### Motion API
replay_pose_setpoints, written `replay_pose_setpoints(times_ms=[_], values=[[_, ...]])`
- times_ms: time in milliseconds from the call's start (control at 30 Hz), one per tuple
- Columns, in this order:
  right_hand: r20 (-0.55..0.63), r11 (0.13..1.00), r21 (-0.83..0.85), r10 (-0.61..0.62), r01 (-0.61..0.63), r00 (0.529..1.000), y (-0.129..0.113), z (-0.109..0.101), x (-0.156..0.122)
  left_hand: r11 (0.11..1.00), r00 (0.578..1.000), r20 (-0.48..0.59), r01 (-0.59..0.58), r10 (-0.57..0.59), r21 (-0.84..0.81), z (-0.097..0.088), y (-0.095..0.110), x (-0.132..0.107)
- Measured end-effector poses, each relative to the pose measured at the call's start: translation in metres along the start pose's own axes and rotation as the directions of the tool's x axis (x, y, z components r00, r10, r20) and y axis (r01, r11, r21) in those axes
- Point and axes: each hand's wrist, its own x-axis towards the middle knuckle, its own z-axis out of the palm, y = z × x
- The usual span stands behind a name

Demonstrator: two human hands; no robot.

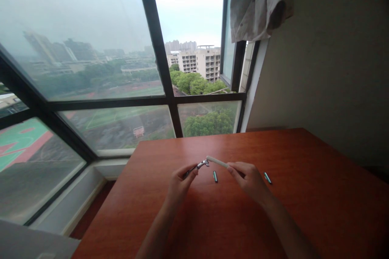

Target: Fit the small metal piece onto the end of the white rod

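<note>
My left hand (pixel 180 184) pinches a razor handle (pixel 201 164) with a silver neck and a dark grip. My right hand (pixel 247 178), fingers closed, holds a slim whitish stick (pixel 217 162) that looks like a toothbrush; I cannot make out bristles. The tip of the stick meets or nearly meets the silver end of the razor handle. Between the hands lies a small green-and-black razor cartridge (pixel 215 176) on the table. Another razor cartridge (pixel 267 178) rests to the right of my right hand.
Both hands work above a reddish-brown wooden table (pixel 146 210). Dark-framed windows (pixel 170 97) stand behind and left of it, with one pane open. A pale garment (pixel 261 3) hangs at the upper right, beside a plain wall (pixel 322 68).
</note>
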Motion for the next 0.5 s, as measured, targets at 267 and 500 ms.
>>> replay_pose_setpoints(times_ms=[267, 500], values=[[0.017, 0.998, -0.058, 0.002, -0.001, 1.0, 0.004, -0.0012, -0.0003, 0.997, 0.999, 0.006, -0.046, 0.046, 0.056, -0.0028, -0.006, 0.0011], [0.036, 0.999, -0.053, 0.016, -0.014, 0.999, 0.0016, -0.0029, -0.0003, 0.995, 0.999, 0.012, -0.051, 0.05, 0.084, -0.0036, -0.0064, 0.0013]])
